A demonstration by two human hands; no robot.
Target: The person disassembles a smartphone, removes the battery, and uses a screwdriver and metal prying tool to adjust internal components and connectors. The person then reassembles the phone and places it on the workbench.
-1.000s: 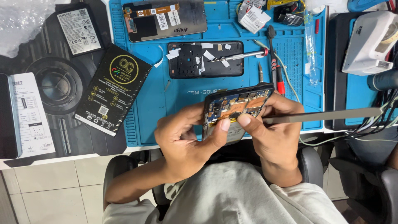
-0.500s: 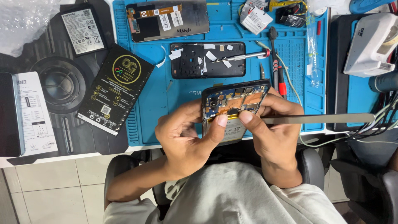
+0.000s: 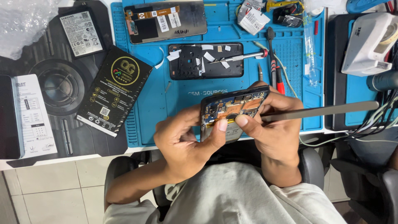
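You've got the opened phone lifted off the worktop, just right of centre frame, its back off so the boards and copper bits show. Your left hand is wrapped round its left edge and underside, thumb pressed on the lower face — that grip is closed tight on the phone. Your right hand cradles the right side and pinches a long flat metal pry tool that sticks out toward the right edge of the frame; its tip is hidden behind your thumb, so I can't tell where it touches.

Behind the phone, on the blue mat, lies a black phone frame with white tape scraps and a small screwdriver across it — above that, a screen panel. A black box sits left of the mat, with a battery in the upper left.
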